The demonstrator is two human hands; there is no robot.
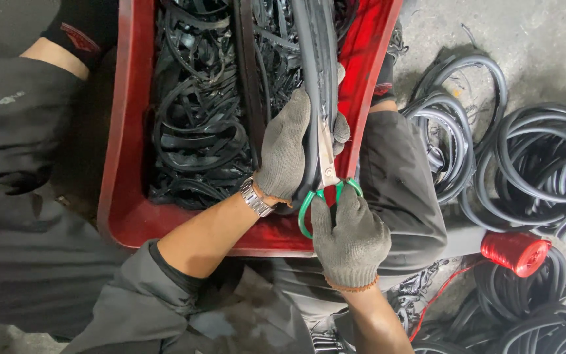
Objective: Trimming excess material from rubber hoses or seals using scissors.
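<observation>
Strip: black rubber, likely floppy and light, being held over the crate.
Left hand: is being clenched around the strip, best gripped near the cut.
Right hand: scissors are being grasped.

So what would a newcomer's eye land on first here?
The red crate, centre, crammed with black rubber strips. At its near rim, the gloved right hand works green-handled scissors on a strip held by the left hand. A red thread spool lies right.
</observation>
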